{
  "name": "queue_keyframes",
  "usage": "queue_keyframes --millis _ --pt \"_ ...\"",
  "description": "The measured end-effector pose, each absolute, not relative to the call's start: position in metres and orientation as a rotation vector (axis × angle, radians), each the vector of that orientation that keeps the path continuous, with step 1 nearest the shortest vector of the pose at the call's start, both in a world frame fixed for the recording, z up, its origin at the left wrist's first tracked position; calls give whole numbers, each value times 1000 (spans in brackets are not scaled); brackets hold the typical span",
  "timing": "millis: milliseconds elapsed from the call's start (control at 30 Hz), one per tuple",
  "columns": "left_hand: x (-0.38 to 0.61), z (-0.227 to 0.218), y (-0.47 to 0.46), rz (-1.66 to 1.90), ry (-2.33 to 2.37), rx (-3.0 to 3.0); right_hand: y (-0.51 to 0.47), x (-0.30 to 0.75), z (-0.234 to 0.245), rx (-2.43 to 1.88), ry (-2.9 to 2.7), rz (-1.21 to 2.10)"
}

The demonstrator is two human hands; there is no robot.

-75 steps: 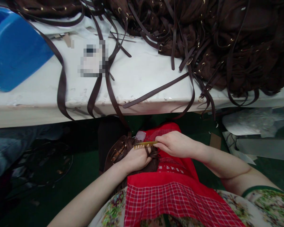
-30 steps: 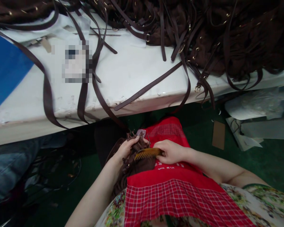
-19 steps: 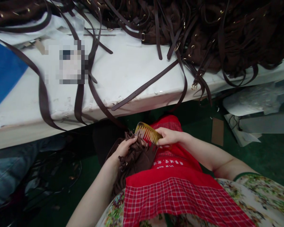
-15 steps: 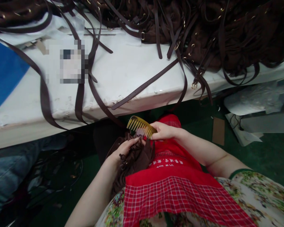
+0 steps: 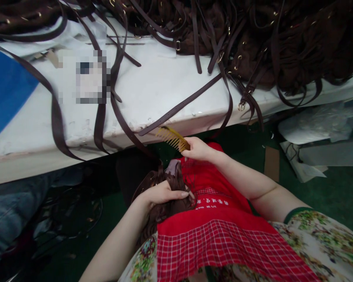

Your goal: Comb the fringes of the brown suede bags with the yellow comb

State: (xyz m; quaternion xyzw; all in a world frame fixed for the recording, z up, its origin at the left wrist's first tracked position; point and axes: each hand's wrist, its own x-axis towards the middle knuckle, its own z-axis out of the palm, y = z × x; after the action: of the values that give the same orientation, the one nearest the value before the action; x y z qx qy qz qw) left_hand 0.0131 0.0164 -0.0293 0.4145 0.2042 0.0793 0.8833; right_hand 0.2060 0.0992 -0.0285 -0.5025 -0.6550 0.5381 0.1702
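A yellow wide-toothed comb point(image 5: 173, 138) is gripped at its right end by my right hand point(image 5: 197, 150), its teeth pointing down and left, held up clear of my lap. Below it, my left hand point(image 5: 166, 194) lies closed over a dark brown fringed bag point(image 5: 157, 213) on my lap, thumb on top of the strands. A small pale lilac piece point(image 5: 173, 166) shows at the bag's upper edge. My palm and forearm cover part of the bag. Under both hands is a red apron point(image 5: 206, 176).
A white table point(image 5: 155, 90) runs across in front of me. Brown bags point(image 5: 253, 43) with gold rings are heaped along its far side, and straps point(image 5: 182, 105) hang over the near edge. A blue sheet point(image 5: 8, 90) lies at left. Another person's jeans-clad leg point(image 5: 14, 219) shows at lower left.
My right hand has lifted the comb up and away from the fringe. My left hand has shifted right and slightly down over the strands, with its fingers curled around them.
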Motion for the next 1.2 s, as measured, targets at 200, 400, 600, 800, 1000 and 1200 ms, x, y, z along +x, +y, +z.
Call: queue_keyframes --millis 200,400,600,800,1000,1200 --pt "7 -30 15 216 451 822 91 213 -12 -1548 -1974 1344" --pt "-20 -46 12 516 523 730 42 226 13 -1430 -2013 1451" --pt "-23 -43 9 551 561 733 16 214 14 -1309 -2402 1169" --pt "-8 -21 9 350 575 897 21 193 8 -1270 -2854 891" --pt "-2 -14 8 338 565 1099 33 197 -17 -1528 -3007 723" --pt "1 -24 11 359 649 1226 45 197 -39 -1947 -2859 815"
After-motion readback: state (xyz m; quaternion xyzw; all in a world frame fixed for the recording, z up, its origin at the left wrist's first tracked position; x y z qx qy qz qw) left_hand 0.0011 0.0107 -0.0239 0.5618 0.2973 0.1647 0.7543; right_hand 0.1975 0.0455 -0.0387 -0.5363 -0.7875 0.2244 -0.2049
